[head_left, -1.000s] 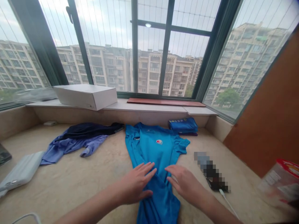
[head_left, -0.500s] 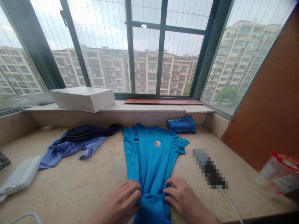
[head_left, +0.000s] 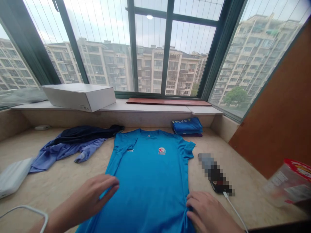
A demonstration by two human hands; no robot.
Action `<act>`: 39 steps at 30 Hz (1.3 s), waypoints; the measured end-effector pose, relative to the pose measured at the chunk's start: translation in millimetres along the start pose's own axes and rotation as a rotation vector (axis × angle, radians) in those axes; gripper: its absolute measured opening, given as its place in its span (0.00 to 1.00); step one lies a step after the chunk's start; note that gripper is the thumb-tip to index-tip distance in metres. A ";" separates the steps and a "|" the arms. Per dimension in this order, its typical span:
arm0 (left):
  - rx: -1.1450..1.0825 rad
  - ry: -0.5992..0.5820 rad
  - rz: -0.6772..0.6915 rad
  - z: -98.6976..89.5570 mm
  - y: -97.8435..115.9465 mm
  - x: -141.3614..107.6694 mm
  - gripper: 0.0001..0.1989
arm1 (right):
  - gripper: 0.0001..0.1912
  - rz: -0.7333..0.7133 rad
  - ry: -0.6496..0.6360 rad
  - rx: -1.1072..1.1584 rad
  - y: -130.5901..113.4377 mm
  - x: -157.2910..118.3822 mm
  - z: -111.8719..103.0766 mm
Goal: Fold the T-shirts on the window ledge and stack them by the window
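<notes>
A blue T-shirt lies spread front up on the stone surface, its collar toward the window and a round red-and-white badge on the chest. Its left sleeve lies folded inward along the side. Over the shirt's left edge hovers my left hand, thumb and fingers apart with nothing between them. On the opposite side, my right hand has its fingers curled on the shirt's right edge, where the fabric bunches into creases. The lower hem runs out of view at the bottom.
Dark and violet clothes lie crumpled at left, near a white packet. Folded blue clothing sits at the back right. A phone with a white cable and a red-lidded tub are at right. A white box rests on the sill.
The T-shirt has gone from narrow and gathered to spread wide. My left hand has moved left and come off the fabric; my right hand has moved slightly right along with the shirt's edge.
</notes>
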State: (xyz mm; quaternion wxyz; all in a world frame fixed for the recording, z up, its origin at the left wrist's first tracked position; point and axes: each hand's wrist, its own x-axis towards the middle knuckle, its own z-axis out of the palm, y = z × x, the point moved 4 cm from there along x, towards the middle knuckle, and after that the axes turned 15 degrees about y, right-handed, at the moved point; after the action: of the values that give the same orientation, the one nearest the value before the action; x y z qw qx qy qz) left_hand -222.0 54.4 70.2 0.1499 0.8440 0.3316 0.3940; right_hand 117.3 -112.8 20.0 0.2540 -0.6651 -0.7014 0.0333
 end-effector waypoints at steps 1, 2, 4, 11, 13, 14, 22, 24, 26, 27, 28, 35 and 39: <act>0.066 -0.109 0.044 19.7 0.7 20.6 0.10 | 0.10 0.026 0.029 -0.033 -0.5 13.9 -4.6; 0.113 -0.167 0.074 40.2 -0.7 41.0 0.14 | 0.13 0.068 0.071 -0.082 0.0 31.7 -8.5; 0.165 -0.213 0.115 81.8 -7.5 76.2 0.20 | 0.16 0.157 0.162 -0.198 5.0 73.7 -12.6; 0.405 -0.329 -0.089 143.2 -69.9 90.0 0.30 | 0.12 0.571 0.261 -0.441 69.3 155.1 2.3; 0.426 -0.311 -0.070 131.1 -86.7 80.7 0.31 | 0.10 0.609 0.263 -0.428 84.1 153.5 6.5; 0.448 -0.295 -0.058 123.4 -94.7 77.9 0.31 | 0.09 0.625 0.267 -0.413 89.7 151.4 7.5; 0.744 -0.071 -0.155 73.6 -144.5 92.4 0.30 | 0.18 0.772 0.411 -0.081 113.3 142.9 6.8; 0.764 -0.038 -0.186 66.6 -150.8 92.0 0.29 | 0.18 0.767 0.455 0.057 116.5 144.4 10.6; 0.753 -0.023 -0.181 60.9 -151.9 90.5 0.28 | 0.21 0.747 0.489 0.193 117.2 147.9 15.2; 0.745 -0.025 -0.176 58.5 -150.7 90.1 0.27 | 0.22 0.739 0.504 0.245 116.2 150.2 17.3; 0.742 -0.035 -0.174 56.4 -148.6 90.1 0.26 | 0.24 0.728 0.529 0.296 113.8 152.8 18.7; 0.903 -0.104 -0.190 44.4 -126.9 98.3 0.17 | 0.27 0.293 0.317 0.575 59.4 178.6 31.8; 0.916 -0.085 -0.219 38.8 -123.4 100.1 0.17 | 0.23 0.287 0.293 0.356 56.4 178.8 42.8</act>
State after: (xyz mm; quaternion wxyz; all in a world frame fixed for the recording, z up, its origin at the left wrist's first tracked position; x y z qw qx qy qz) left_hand -199.8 213.3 38.4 -0.1838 0.7986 0.5520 0.1541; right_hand 154.3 75.9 16.9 0.4583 -0.7004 -0.5388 0.0953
